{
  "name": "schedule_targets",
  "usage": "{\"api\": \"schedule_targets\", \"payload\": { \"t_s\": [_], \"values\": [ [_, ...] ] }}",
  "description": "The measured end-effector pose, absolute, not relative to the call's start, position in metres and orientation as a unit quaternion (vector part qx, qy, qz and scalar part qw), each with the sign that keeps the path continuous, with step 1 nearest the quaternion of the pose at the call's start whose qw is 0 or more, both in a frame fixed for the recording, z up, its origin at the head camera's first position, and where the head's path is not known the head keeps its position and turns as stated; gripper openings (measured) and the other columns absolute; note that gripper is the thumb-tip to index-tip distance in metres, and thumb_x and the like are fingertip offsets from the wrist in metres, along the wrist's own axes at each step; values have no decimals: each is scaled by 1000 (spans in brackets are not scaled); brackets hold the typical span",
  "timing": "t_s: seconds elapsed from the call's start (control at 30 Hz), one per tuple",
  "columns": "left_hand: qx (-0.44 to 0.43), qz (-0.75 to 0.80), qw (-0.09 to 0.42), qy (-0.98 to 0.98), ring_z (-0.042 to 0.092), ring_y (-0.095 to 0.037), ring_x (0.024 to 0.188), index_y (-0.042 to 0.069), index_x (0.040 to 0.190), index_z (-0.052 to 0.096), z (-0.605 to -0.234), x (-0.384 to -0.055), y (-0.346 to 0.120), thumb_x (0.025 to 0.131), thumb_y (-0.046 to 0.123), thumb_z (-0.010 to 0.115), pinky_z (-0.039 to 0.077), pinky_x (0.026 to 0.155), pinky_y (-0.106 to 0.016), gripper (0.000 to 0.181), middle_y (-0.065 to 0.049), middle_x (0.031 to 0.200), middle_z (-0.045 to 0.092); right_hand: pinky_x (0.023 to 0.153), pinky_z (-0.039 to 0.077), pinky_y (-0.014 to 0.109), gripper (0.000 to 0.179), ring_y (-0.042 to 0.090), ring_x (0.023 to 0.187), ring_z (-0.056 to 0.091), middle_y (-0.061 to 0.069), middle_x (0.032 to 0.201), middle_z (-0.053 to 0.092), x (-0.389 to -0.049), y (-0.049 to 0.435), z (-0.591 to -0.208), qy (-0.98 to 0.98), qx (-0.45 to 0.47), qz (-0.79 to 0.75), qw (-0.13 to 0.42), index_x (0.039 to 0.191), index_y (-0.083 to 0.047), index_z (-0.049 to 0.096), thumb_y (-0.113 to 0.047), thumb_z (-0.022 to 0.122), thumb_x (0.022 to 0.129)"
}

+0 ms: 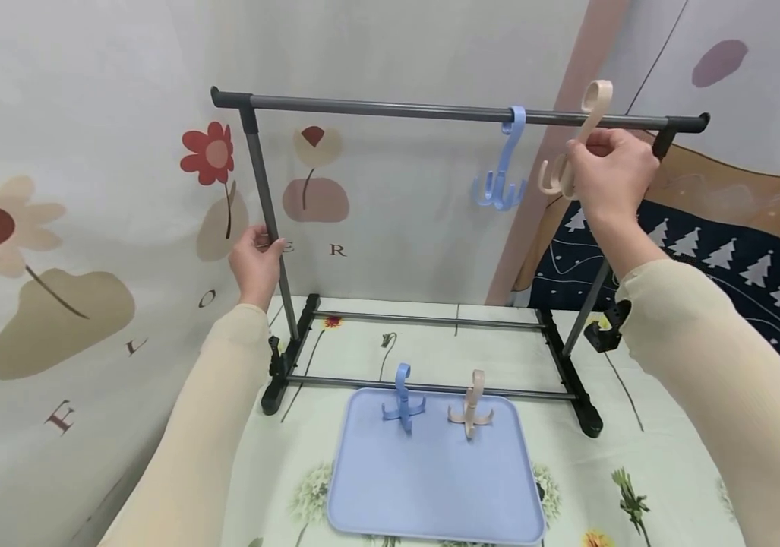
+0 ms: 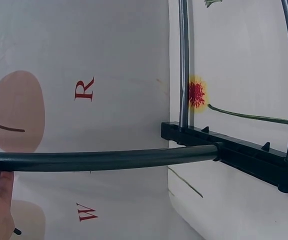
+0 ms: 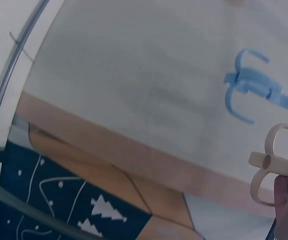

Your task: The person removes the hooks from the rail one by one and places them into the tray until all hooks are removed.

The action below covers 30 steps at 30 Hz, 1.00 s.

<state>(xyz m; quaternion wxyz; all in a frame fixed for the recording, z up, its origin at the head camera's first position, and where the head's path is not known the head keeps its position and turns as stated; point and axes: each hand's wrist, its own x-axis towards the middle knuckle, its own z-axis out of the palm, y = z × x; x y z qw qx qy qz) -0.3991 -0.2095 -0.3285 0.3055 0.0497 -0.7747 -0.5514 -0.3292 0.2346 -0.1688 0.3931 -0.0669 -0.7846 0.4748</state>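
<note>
A beige four-prong hook (image 1: 595,106) is pinched by my right hand (image 1: 614,171) near the right end of the rack's top bar. Its curved top stands above the bar and its stem crosses in front; I cannot tell whether it touches. To its left, a blue hook (image 1: 501,163) hangs from the bar, prongs down. My left hand (image 1: 256,262) holds the left upright of the dark metal rack (image 1: 376,108), thumb in front. In the left wrist view, its fingers (image 2: 3,185) lie against the post. The right wrist view shows the beige prongs (image 3: 266,162) beside the blue hook (image 3: 254,82).
A light blue tray (image 1: 431,486) lies before the rack, with another blue hook (image 1: 403,403) and another beige hook (image 1: 472,406) near its back edge. The rack's black feet (image 1: 570,380) stand on a floral cloth. Behind hangs a printed curtain (image 1: 390,45).
</note>
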Motion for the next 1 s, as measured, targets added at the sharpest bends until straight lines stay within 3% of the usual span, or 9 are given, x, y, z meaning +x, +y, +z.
{"api": "schedule_targets", "payload": {
  "t_s": [0.2, 0.67, 0.87, 1.0],
  "values": [
    [51, -547, 306, -778, 63, -20, 110, 4, 126, 60, -326, -399, -214, 96, 14, 66, 50, 94, -33, 32, -10, 119, 66, 92, 53, 36, 37, 10, 96, 63, -5, 97, 64, -317, 219, -180, -791, -25, 487, 371, 120, -8, 69, -33, 69, 93],
    [57, -547, 303, -778, 63, -19, 109, 4, 127, 60, -326, -401, -220, 96, 15, 66, 50, 94, -32, 33, -10, 119, 65, 87, 56, 36, 31, 11, 87, 64, 11, 99, 70, -296, 188, -239, -818, 61, 467, 331, 110, -1, 70, -26, 71, 93],
    [58, -549, 298, -779, 62, -18, 110, 6, 128, 60, -325, -400, -220, 96, 16, 66, 49, 95, -32, 33, -9, 120, 65, 87, 56, 44, 29, 15, 87, 66, 13, 96, 72, -290, 180, -263, -834, 80, 459, 296, 107, -2, 72, -27, 72, 93],
    [60, -547, 296, -781, 62, -17, 110, 6, 128, 59, -324, -400, -219, 97, 17, 66, 49, 95, -31, 34, -8, 121, 65, 86, 56, 41, 30, 18, 88, 66, 12, 95, 72, -286, 175, -274, -843, 93, 456, 270, 105, -2, 73, -29, 73, 92]
  ]
}}
